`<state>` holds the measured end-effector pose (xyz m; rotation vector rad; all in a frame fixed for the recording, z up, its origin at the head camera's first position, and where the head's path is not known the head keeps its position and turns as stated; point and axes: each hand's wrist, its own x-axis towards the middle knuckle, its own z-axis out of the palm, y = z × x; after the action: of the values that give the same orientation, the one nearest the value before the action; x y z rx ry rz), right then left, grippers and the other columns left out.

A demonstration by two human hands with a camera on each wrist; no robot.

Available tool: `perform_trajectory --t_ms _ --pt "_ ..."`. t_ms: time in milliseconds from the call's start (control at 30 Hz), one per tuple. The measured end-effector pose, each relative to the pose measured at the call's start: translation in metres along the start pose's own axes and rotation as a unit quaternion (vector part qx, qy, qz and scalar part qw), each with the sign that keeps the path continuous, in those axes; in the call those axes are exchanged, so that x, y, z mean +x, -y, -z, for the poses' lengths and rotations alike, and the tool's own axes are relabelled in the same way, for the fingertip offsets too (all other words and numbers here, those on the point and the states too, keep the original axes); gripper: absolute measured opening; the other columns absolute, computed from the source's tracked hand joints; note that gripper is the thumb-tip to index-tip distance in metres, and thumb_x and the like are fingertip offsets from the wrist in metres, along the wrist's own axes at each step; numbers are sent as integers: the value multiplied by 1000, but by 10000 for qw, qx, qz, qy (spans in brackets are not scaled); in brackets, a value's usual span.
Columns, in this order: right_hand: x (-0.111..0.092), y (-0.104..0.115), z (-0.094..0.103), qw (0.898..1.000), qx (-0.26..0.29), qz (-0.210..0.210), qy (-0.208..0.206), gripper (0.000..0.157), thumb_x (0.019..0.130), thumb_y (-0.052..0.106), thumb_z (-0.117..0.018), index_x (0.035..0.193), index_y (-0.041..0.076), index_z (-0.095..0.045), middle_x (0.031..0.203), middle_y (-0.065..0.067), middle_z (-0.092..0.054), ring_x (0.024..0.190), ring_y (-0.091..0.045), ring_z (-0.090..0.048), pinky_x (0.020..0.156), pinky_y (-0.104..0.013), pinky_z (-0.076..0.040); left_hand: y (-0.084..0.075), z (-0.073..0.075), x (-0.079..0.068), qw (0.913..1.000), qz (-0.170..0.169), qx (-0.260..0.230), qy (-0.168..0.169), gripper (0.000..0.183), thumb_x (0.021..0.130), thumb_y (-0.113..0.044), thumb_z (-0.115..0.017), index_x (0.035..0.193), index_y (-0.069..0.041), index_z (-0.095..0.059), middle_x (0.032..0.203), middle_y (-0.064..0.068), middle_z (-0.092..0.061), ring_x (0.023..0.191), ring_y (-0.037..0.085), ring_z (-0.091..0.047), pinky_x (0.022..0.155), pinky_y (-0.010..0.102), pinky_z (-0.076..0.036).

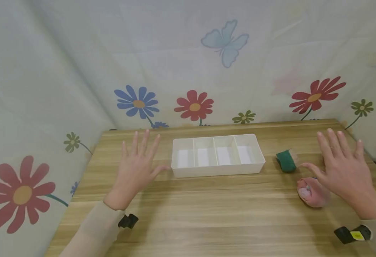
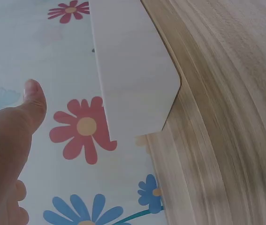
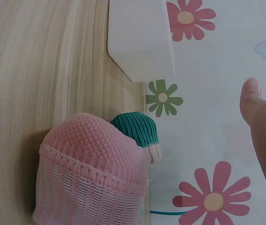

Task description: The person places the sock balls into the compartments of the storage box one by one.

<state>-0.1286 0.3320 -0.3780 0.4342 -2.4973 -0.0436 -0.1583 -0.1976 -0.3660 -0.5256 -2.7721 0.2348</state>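
Note:
My left hand [image 1: 134, 167] is held over the table left of a white box [image 1: 218, 169], fingers spread and thumb pointing toward its side. The box has several compartments in a row, with bare bottoms. On the right, my right hand [image 1: 345, 167] hovers with spread fingers and holds nothing. Just below its thumb lies a pink knitted bundle [image 3: 93, 168], folded like a rolled sock with an opening on one side. A smaller green ribbed knitted bundle [image 1: 286, 161] with a beige end lies between the box and the right thumb. The right hand partly covers the pink bundle in the head view.
The wood-grain table [image 1: 207, 217] ends at the back against a pale curtain [image 1: 175, 53] printed with flowers and a butterfly. More curtain hangs along the left and right sides. Black straps [image 1: 128, 221] are on both wrists.

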Motion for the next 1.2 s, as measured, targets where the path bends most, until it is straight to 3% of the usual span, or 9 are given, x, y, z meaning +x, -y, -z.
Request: perform_trajectory --t_ms 100,200,300,433,500,600,867,1033,1200 --pt "-1 -1 1 9996 69 -137 239 100 81 79 -22 147 4 -22 147 -26 -23 139 -33 -6 106 -58 3 -1 -3 0 9998 -43 -178 -27 89 85 -69 -40 150 -16 -12 153 15 5 137 41 3 102 63 -8" --pt "-3 -3 4 9957 327 -468 734 99 82 71 -44 148 4 -14 145 -29 -24 137 -39 -10 105 -57 7 -4 -9 0 9974 -27 -725 24 87 87 -63 -46 150 -12 -13 153 17 3 137 42 0 101 64 -13" --pt "-8 -4 6 9871 794 -845 1105 100 81 55 -63 149 5 -9 139 -32 -33 127 -49 -26 104 -61 -2 -10 -16 0 9886 60 -1500 61 86 88 -58 -50 150 -10 -13 153 18 3 137 41 -3 102 61 -16" --pt "-13 -6 10 9723 1342 -1118 1552 96 81 48 -66 148 5 -13 125 -37 -44 105 -56 -43 83 -67 -32 -18 -26 -1 9687 115 -2479 23 86 89 -53 -52 150 -9 -10 153 20 0 138 39 -7 105 55 -19" --pt "-17 -7 11 9608 1581 -1208 1931 94 82 47 -67 148 4 -15 123 -37 -45 103 -56 -45 72 -67 -36 -23 -30 -1 9559 182 -2932 72 86 89 -51 -53 149 -8 -10 153 20 -2 138 37 -7 106 53 -19" --pt "-25 -8 9 9426 1988 -1167 2415 92 84 42 -66 147 1 -15 130 -38 -38 107 -58 -41 72 -69 -36 -28 -35 -2 9368 418 -3466 228 85 90 -51 -52 150 -10 -9 154 16 -2 139 33 -8 107 50 -18" --pt "-43 -12 -4 9257 2739 -781 2490 88 75 27 -78 136 -13 -28 129 -35 -39 106 -54 -43 76 -64 -38 -36 -51 0 8864 945 -4524 253 80 91 -50 -52 149 -11 -14 154 9 -11 139 28 -12 109 45 -15" --pt "-56 -12 -14 9314 2727 -572 2343 90 66 22 -84 131 -14 -33 124 -34 -41 106 -51 -43 90 -58 -35 -41 -61 -1 8720 1177 -4746 221 77 91 -48 -54 148 -10 -18 153 9 -16 139 25 -14 109 43 -15" --pt "-68 -9 -22 9403 2660 -431 2079 92 60 25 -88 128 -11 -38 120 -31 -45 106 -48 -42 104 -49 -24 -46 -68 0 8583 1093 -5013 14 69 91 -44 -56 146 -13 -27 149 10 -29 136 27 -23 108 46 -18"
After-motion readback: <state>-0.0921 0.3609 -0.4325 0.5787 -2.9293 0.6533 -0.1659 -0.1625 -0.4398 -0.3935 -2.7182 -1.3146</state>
